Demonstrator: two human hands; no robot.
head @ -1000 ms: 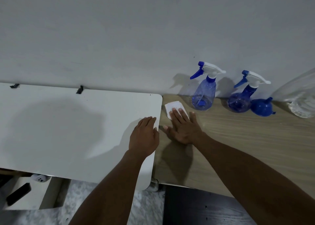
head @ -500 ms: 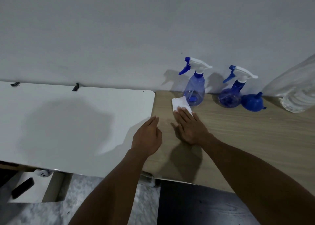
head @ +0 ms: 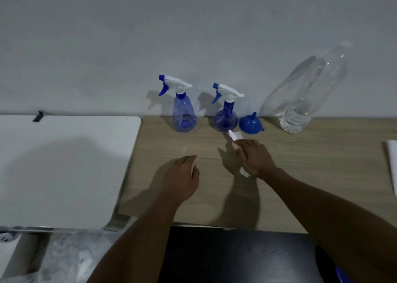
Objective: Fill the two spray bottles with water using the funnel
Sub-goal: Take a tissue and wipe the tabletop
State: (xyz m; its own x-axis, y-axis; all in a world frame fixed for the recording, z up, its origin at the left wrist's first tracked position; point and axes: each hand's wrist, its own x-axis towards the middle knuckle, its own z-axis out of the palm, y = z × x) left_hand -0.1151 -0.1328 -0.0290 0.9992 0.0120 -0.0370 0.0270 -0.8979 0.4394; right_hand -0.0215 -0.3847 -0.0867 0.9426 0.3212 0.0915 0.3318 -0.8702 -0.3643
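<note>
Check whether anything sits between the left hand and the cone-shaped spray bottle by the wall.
Nothing visible does. The left hand hovers empty over bare wooden table, and the stretch up to the cone-shaped bottle is clear. The right hand, holding a white tissue, is off to the side near the round bottle.

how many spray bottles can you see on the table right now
2. The cone-shaped spray bottle stands by the wall on the wooden table. The round-bodied spray bottle stands to its right, beside the blue funnel. None looks hidden.

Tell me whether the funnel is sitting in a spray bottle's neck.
No: the funnel rests upside down on the wooden table, beside the capped right spray bottle.
</note>
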